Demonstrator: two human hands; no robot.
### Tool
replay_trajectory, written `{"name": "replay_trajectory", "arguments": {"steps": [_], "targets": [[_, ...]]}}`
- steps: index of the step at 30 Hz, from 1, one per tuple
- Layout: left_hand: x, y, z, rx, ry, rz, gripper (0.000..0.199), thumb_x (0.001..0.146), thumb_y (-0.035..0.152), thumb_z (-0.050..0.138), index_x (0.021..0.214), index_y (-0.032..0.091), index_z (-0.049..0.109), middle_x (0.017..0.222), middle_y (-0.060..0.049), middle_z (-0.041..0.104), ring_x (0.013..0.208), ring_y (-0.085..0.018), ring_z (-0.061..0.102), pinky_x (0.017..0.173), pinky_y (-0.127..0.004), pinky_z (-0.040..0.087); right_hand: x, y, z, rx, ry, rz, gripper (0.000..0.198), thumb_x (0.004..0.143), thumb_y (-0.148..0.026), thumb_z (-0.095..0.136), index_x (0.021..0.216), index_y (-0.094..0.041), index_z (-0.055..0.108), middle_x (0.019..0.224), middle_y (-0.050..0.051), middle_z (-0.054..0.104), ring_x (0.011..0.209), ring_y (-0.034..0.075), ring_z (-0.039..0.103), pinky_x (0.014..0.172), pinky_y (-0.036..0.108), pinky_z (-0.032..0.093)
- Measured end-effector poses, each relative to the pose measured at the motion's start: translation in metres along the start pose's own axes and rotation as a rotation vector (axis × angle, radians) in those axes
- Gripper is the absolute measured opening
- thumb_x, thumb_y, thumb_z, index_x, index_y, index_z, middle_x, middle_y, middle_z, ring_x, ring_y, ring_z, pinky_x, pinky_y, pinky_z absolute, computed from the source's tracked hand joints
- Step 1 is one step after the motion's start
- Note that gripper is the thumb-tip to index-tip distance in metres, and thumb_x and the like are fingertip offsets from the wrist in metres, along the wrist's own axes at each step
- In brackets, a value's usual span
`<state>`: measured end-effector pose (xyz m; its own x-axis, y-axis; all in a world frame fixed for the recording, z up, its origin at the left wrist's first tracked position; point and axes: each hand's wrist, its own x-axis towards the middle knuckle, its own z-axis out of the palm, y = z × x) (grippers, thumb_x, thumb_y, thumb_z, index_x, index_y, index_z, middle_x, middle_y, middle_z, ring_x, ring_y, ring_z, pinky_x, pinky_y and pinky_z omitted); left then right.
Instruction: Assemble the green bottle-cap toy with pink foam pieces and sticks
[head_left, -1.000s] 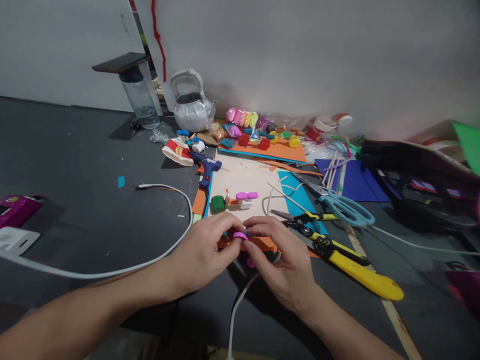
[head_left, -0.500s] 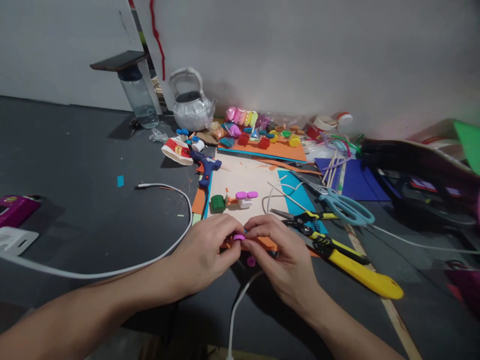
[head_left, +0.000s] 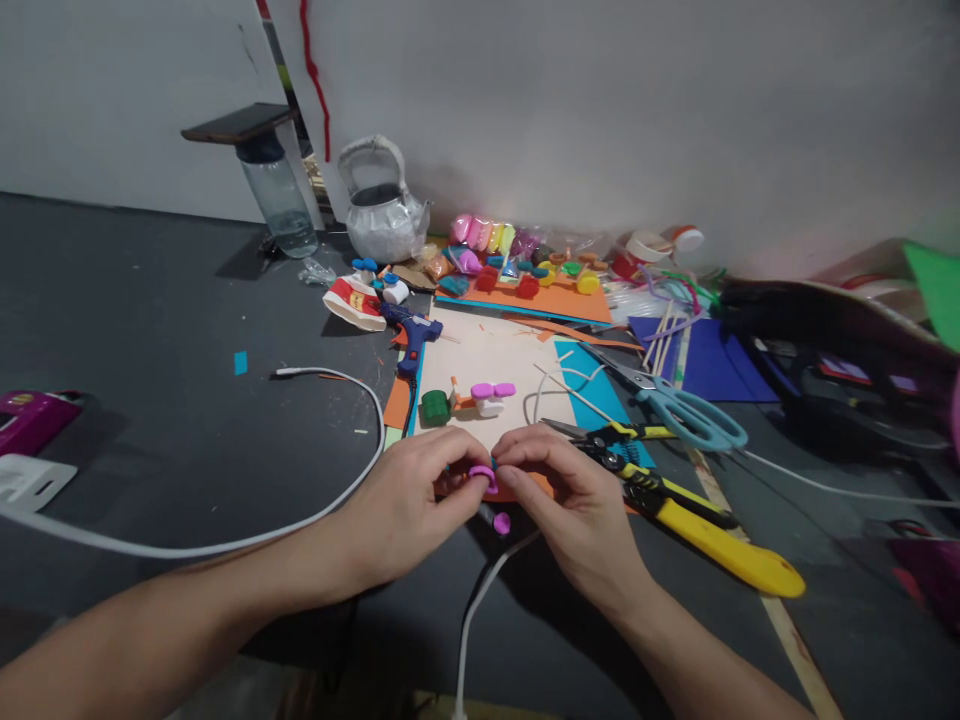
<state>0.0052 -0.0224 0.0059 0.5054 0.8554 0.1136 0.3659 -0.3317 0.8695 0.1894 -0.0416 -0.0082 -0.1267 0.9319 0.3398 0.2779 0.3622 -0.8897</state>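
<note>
The left hand (head_left: 420,490), at the lower centre of the frame, pinches a small pink loop (head_left: 490,485) between thumb and forefinger. The right hand (head_left: 581,500) is just beside it, thumb and forefinger set narrowly apart near the loop; whether they touch it, I cannot tell. Just below the fingertips is a small pink disc (head_left: 502,523).

Directly above the hands, near the middle of the frame, a small toy (head_left: 492,407) with green, orange, white and pink parts lies on a cream paper sheet (head_left: 487,335). A blue glue gun (head_left: 412,345) lies at the sheet's left edge. Right of centre are blue-handled scissors (head_left: 694,415), with a yellow cutter (head_left: 727,545) below them. A white cable (head_left: 360,490) curves across the lower left. A metal kettle (head_left: 384,228) and a water bottle (head_left: 279,200) stand at the upper left.
</note>
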Motion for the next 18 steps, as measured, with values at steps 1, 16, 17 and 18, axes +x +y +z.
{"name": "replay_trajectory", "arguments": {"steps": [1,16,17,18], "targets": [[-0.0001,0.0000,0.0002,-0.007,-0.002,-0.006,0.008,0.090,0.014,0.056,0.089,0.019,0.062,0.088,0.001,0.066,0.081,-0.013,0.060,0.073,-0.023,0.043,-0.0001,0.0002,0.0004,0.013,-0.009,0.013,0.005,0.088,-0.019,0.066,0.084,-0.022,0.066,0.086,0.003,0.067,0.082,0.016,0.065,0.073,0.029,0.052],[0.0033,0.0034,-0.0029,-0.200,0.027,-0.068,0.012,0.091,0.017,0.057,0.092,0.020,0.068,0.092,0.000,0.070,0.087,-0.014,0.063,0.078,-0.024,0.049,-0.0016,0.0017,-0.0007,-0.035,-0.006,-0.028,0.007,0.092,-0.020,0.059,0.092,-0.022,0.066,0.088,0.004,0.068,0.083,0.016,0.065,0.074,0.029,0.053],[0.0033,0.0030,-0.0026,-0.254,0.031,-0.101,0.012,0.091,0.018,0.056,0.093,0.019,0.068,0.092,0.000,0.070,0.086,-0.014,0.064,0.076,-0.024,0.050,-0.0022,0.0021,-0.0008,-0.054,-0.010,-0.054,0.009,0.092,-0.019,0.059,0.095,-0.023,0.066,0.091,0.004,0.068,0.086,0.016,0.065,0.076,0.030,0.053],[0.0033,0.0024,-0.0021,-0.318,0.035,-0.135,0.012,0.091,0.019,0.057,0.095,0.019,0.068,0.092,-0.001,0.070,0.084,-0.014,0.064,0.074,-0.024,0.051,-0.0029,0.0024,-0.0010,-0.084,-0.017,-0.091,0.012,0.091,-0.018,0.059,0.100,-0.023,0.067,0.094,0.005,0.068,0.090,0.017,0.065,0.079,0.031,0.053]]}}
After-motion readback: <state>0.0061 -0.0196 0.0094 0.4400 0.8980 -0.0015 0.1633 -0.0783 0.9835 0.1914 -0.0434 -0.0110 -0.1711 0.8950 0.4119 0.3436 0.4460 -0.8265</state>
